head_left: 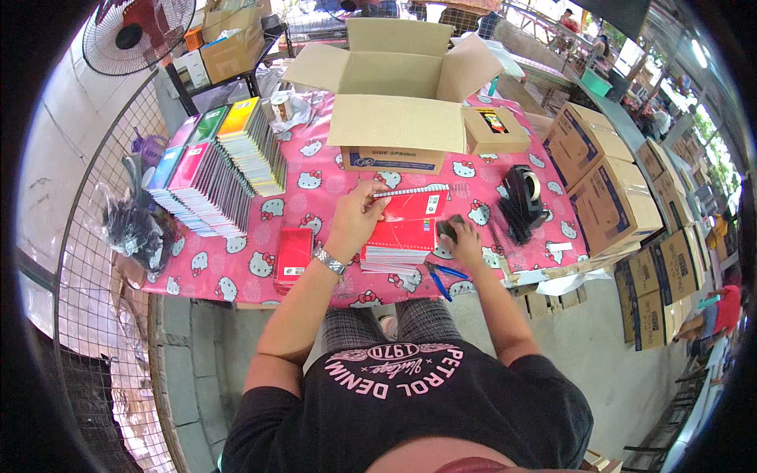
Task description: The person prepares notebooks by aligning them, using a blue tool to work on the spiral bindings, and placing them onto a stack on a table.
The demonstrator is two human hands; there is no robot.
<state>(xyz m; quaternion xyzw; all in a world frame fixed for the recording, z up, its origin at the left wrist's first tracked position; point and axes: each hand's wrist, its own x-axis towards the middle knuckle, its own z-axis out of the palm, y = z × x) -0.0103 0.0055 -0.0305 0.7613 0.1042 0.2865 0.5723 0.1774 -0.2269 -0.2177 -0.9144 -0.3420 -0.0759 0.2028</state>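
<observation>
My left hand [359, 217] is closed on the left end of a red spiral notebook [406, 207]. A row of coil runs along its far edge, and loose wire sticks out past its right end. This notebook lies at the far side of a stack of red notebooks [400, 235]. My right hand [465, 240] is at the stack's right side, its fingers curled at a small dark object [448, 229] whose kind I cannot make out. Blue-handled pliers [441, 277] lie just nearer than this hand. Left of my left wrist is a smaller pile of red notebooks [295, 256].
Piles of colored spiral notebooks [209, 169] stand at the left, beside dark plastic bags [134, 225]. An open carton [398, 118] stands at the back, next to a small brown box [497, 130]. A black tape dispenser [522, 203] and stacked cartons [603, 177] are to the right.
</observation>
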